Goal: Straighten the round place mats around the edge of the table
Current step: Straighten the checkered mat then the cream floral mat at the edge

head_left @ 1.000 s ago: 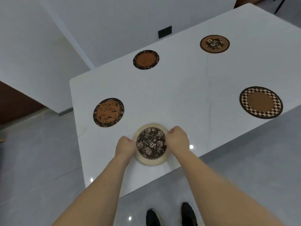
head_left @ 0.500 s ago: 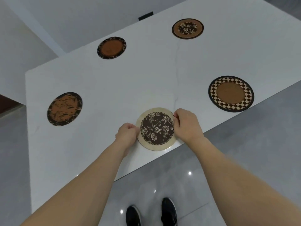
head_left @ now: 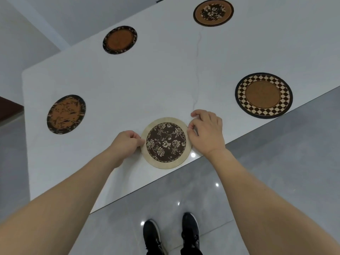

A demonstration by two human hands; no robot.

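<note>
**Both hands on the floral mat at the desk's near edge**

We hold the floral mat [head_left: 166,143], cream-rimmed with a dark rose centre, flat on the white desk [head_left: 147,85] just beside its near edge. Our left hand [head_left: 125,143] pinches the mat's left rim, fingers [head_left: 137,140] closed on it. Our right hand [head_left: 207,132] meets the right rim, thumb and forefinger clamped there. Well apart lie the checkered mat [head_left: 263,95] to the right, an orange-brown mat [head_left: 66,114] to the left, and two more mats [head_left: 120,39] [head_left: 213,12] at the far side. Black shoes [head_left: 170,234] stand on the grey floor.
</note>
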